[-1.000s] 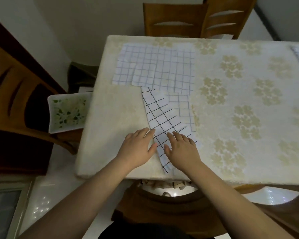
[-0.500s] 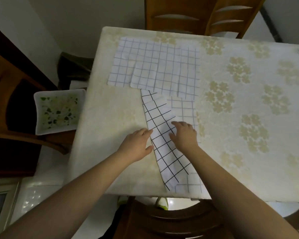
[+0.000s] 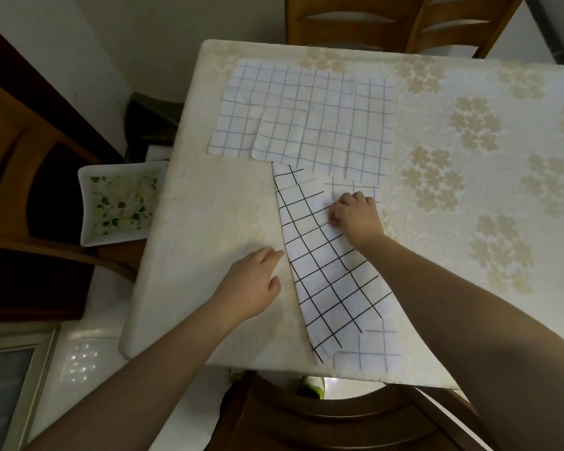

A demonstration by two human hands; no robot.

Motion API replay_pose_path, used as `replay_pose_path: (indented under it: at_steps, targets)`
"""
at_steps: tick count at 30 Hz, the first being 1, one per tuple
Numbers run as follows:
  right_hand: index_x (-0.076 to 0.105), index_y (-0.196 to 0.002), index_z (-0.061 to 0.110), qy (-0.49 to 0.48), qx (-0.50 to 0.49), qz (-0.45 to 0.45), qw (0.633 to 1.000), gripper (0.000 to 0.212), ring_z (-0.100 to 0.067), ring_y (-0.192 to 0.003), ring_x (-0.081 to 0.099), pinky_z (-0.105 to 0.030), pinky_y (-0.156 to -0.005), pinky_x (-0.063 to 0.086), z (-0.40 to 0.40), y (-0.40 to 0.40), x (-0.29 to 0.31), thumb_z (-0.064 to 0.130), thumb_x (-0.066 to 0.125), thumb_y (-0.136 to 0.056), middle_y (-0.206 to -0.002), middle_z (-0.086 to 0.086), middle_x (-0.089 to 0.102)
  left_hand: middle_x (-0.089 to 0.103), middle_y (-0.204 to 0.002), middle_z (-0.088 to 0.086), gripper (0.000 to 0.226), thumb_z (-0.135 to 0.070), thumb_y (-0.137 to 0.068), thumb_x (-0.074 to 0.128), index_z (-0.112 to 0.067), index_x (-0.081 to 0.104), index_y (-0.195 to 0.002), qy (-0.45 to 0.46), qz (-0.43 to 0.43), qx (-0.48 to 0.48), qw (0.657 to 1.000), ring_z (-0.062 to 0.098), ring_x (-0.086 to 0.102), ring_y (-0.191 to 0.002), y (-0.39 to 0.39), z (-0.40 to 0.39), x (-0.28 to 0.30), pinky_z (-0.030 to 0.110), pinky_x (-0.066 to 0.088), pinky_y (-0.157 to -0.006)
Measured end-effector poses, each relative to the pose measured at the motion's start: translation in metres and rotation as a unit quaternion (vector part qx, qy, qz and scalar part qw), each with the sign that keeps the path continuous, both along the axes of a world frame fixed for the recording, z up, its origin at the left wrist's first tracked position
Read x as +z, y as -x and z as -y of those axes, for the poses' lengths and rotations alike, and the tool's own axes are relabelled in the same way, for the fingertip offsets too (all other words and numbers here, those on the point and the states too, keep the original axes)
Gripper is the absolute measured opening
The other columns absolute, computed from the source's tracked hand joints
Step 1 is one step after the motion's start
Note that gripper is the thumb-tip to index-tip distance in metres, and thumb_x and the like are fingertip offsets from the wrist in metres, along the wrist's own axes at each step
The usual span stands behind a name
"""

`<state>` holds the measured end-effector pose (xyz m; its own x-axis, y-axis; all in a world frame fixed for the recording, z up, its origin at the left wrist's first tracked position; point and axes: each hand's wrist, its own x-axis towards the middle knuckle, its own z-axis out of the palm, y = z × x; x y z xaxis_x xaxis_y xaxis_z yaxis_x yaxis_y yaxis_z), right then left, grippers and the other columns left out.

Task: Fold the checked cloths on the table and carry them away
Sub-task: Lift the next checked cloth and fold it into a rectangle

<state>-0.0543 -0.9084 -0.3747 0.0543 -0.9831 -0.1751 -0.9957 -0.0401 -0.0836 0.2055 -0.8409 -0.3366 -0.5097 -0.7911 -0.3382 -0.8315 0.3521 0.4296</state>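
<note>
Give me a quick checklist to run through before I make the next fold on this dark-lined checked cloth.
1. Right hand has a grip on the dark-lined cloth: ok, its fingers are curled at the cloth's far part.
2. Left hand steadies the cloth: ok, it lies flat on the table with fingertips at the cloth's left edge.
3. Cloth lies flat: not ok, it sits askew with a raised fold near the right hand.
4. Cloth is free of others: not ok, its far end meets the pale checked cloths, and a pale layer shows beneath it.
5. Cloth is fully on the table: cannot tell, its near end reaches the table edge.
</note>
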Motion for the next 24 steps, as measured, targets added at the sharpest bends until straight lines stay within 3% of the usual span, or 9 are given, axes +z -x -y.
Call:
replay_pose_path:
  at_steps: [4, 8, 12, 17, 24]
  targets:
    - [0.07, -0.098, 0.015, 0.025, 0.035, -0.008, 0.999, 0.014, -0.033, -0.103, 0.051, -0.041, -0.088, 0.034, -0.005, 0.004, 0.004, 0.023, 0.062, -0.091, -0.108, -0.008, 0.061, 0.037, -0.153, 0.002, 0.055, -0.022, -0.097, 0.043, -0.016, 0.032, -0.151, 0.009, -0.002, 0.004, 1.0, 0.019, 0.036, -0.139, -0.004, -0.004, -0.002, 0.037, 0.033, -0.112]
    - [0.068, -0.084, 0.013, 0.107, 0.098, 0.002, 0.989, 0.007, -0.031, -0.088, 0.057, -0.04, -0.078, 0.04, -0.015, 0.005, 0.02, 0.014, 0.074, -0.081, -0.089, -0.005, 0.065, 0.042, -0.149, 0.002, 0.052, -0.023, -0.097, 0.045, -0.016, 0.038, -0.148, 0.016, -0.005, 0.006, 1.0, 0.02, 0.041, -0.135, -0.012, -0.008, -0.003, 0.038, 0.036, -0.11]
    - [0.063, -0.081, 0.016, 0.168, 0.18, -0.005, 0.969, 0.008, -0.026, -0.082, 0.058, -0.033, -0.079, 0.033, -0.03, 0.008, 0.05, 0.01, 0.069, -0.082, -0.08, 0.0, 0.064, 0.048, -0.143, 0.002, 0.048, -0.022, -0.096, 0.047, -0.015, 0.045, -0.144, 0.033, -0.01, 0.021, 0.999, 0.021, 0.046, -0.13, -0.026, -0.011, -0.001, 0.037, 0.039, -0.106]
    - [0.062, -0.081, 0.015, 0.213, 0.22, -0.028, 0.952, 0.009, -0.024, -0.076, 0.059, -0.035, -0.075, 0.043, -0.052, -0.004, 0.091, 0.012, 0.059, -0.089, -0.071, 0.0, 0.063, 0.055, -0.136, 0.003, 0.043, -0.027, -0.098, 0.051, -0.013, 0.052, -0.138, 0.07, -0.057, 0.015, 0.996, 0.023, 0.053, -0.123, -0.023, -0.01, 0.014, 0.035, 0.042, -0.102]
    - [0.062, -0.084, 0.017, 0.261, 0.235, -0.06, 0.934, 0.009, -0.023, -0.08, 0.058, -0.035, -0.077, 0.043, -0.078, -0.034, 0.158, 0.015, 0.057, -0.092, -0.074, 0.002, 0.063, 0.048, -0.143, 0.003, 0.053, -0.032, -0.095, 0.057, -0.013, 0.043, -0.143, 0.125, -0.141, -0.017, 0.982, 0.022, 0.047, -0.13, -0.005, -0.001, 0.055, 0.036, 0.039, -0.104]
